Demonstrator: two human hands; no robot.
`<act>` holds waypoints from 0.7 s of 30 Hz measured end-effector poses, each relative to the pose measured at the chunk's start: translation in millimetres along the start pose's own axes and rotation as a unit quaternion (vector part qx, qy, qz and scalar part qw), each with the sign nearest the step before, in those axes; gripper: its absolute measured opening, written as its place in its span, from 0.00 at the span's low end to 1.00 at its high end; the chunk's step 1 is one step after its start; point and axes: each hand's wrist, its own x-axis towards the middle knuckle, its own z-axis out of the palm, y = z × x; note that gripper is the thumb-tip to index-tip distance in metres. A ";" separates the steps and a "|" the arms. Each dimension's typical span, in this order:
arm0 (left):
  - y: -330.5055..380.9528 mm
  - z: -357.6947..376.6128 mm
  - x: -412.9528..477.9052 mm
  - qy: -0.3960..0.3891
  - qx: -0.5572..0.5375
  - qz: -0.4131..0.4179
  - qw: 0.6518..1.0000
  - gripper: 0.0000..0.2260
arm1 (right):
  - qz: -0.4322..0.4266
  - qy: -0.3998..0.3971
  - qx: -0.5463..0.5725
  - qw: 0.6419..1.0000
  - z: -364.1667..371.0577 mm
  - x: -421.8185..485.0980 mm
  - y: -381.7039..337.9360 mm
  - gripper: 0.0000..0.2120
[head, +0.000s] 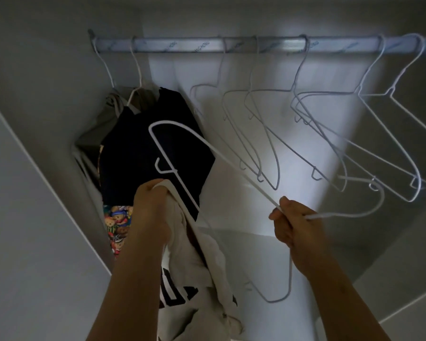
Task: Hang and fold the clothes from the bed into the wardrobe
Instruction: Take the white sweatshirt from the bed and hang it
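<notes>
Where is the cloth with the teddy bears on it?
In the head view, the teddy-bear cloth is low on the left side, just under the dark garment and beside the left hand.

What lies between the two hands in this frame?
In the head view, a white hanger spans the gap: the left hand grips it together with a white shirt, and the right hand grips its wire.

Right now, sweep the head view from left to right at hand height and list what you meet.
bear-print fabric → left hand, gripping the white garment → right hand, pinching the white hanger, which spans both hands and so has no single place in the order.
</notes>
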 end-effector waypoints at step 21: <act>1.6 -33.7 -3.8 0.149 0.261 0.156 0.941 0.11 | 0.080 -0.063 -0.179 0.979 -29.6 14.5 24.6 0.24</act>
